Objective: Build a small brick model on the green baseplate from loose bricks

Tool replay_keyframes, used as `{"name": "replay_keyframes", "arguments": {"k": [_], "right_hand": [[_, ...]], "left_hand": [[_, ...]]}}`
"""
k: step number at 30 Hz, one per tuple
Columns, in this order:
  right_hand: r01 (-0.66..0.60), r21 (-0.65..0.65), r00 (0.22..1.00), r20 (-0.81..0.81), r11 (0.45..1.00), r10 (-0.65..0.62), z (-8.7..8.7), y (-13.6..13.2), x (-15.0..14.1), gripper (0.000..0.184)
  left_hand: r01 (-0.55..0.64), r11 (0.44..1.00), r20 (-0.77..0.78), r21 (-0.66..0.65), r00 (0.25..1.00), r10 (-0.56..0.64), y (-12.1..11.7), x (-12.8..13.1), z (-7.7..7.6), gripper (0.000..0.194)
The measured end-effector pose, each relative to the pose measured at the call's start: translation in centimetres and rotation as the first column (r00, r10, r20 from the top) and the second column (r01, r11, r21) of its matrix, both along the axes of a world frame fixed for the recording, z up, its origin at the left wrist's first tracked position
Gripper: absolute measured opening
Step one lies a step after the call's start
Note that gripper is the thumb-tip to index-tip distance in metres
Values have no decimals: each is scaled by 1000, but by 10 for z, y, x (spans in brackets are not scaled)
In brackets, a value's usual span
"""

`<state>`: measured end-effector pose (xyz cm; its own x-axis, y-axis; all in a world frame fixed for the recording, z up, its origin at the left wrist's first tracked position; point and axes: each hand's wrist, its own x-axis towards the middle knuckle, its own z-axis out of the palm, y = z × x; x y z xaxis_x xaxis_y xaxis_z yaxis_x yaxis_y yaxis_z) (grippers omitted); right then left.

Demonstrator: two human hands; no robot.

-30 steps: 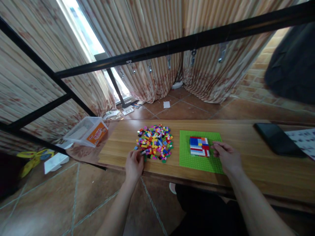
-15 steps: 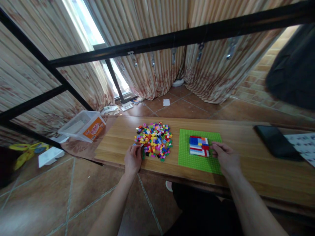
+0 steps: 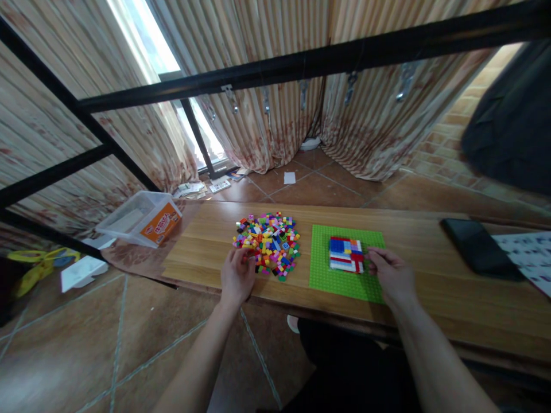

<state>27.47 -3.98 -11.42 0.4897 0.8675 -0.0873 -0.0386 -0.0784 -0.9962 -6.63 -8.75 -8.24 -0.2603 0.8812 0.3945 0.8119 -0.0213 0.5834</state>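
A loose pile of small coloured toy bricks [image 3: 273, 244] lies on the wooden tabletop. My left hand [image 3: 238, 277] is at the pile's near left edge, fingers curled in among the bricks; what they hold, if anything, is hidden. To the right lies a green studded baseplate [image 3: 322, 278]. On it sits a low, roughly square brick build [image 3: 346, 254] in blue, white and red, with a little yellow and orange. Just right of this build, my right hand [image 3: 395, 276] hovers over the baseplate with thumb and fingers pinched together. Anything between those fingertips is too small to make out.
A clear plastic box [image 3: 140, 221] with an orange label stands at the table's left end. Toward the right end lie a black phone-like slab [image 3: 480, 249] and a printed sheet [image 3: 527, 255]. A black metal bar [image 3: 279, 69] crosses beyond the table, before the curtains.
My left hand has moved slightly forward and right, deeper into the pile. A greyish brick seen earlier at its fingertips no longer shows. My right hand stays pinched beside the build.
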Motion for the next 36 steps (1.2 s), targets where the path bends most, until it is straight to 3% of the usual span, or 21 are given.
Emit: {"name": "replay_keyframes", "arguments": {"k": [3,14,18,22,24,31,36], "right_hand": [[4,8,1000,0,1000,-4,1,0,-1,31],[-13,-17,1000,-1,1000,13,2,-1,-1,32],[-26,-8,1000,2,1000,26,2,-1,-1,35],[-8,-12,1000,-3,1000,8,7,0,-4,34],[-3,-11,1000,-7,1000,3,9,0,-5,34],[-10,-21,998,-62,1000,9,11,-1,-5,34],[-6,-29,999,-54,1000,4,10,0,-6,33]], "left_hand": [[171,985,-80,28,982,-168,-1,8,-2,26],[195,979,-130,-52,971,-201,17,13,-1,10],[177,984,45,-27,983,-176,17,9,4,12],[178,981,349,-71,926,-143,16,8,6,23],[162,981,397,-103,911,-108,18,8,5,25],[121,992,206,-21,972,-115,23,12,1,13],[191,981,99,23,976,-192,27,32,11,12]]}}
